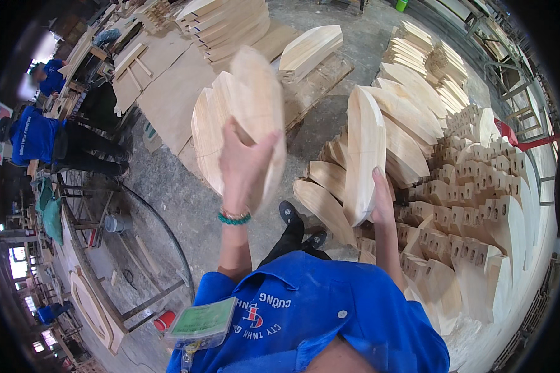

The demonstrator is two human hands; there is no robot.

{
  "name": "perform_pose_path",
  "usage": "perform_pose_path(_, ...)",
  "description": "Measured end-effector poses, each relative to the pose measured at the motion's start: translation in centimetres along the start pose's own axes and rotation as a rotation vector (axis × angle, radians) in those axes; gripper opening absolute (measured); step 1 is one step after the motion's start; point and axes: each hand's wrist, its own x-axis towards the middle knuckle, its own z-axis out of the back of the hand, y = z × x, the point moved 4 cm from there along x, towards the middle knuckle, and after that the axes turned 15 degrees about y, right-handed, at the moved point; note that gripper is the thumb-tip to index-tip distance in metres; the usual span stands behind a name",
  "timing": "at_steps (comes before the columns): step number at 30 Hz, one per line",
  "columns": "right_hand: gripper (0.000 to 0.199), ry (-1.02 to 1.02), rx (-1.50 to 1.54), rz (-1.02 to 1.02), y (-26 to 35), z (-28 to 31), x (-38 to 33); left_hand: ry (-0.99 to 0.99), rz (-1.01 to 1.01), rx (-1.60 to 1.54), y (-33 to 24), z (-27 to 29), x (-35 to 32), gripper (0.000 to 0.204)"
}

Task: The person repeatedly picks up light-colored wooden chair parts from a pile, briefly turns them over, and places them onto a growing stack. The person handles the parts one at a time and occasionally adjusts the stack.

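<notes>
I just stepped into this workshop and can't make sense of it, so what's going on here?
A person in a blue shirt has both hands on wood. The left hand holds a pale wooden board, blurred. The right hand has its thumb on the edge of a long curved piece; its fingers are hidden. Slotted wooden parts stand crowded at the right, and co-workers in blue are off to the left.

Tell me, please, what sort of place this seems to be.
Probably a woodworking shop: there are stacks of curved boards, rows of slotted wooden parts at the right, and a co-worker in blue at the left.
</notes>
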Motion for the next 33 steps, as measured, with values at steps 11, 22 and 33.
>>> perform_pose_path(11,0.064,0.120,0.306,-0.057,3.2,-5.2,3.0,-0.122,-0.374,0.514,2.5,2.9,3.7,0.090)
perform_pose_path(22,0.074,0.725,-0.644,0.016,9.3,-13.3,4.0,0.041,-1.101,1.250,-5.4,0.2,-0.9,0.093)
perform_pose_path(33,0.064,0.687,-0.726,0.267,14.6,-16.4,8.9,0.061,-0.685,0.929,-1.7,10.6,-0.3,0.043)
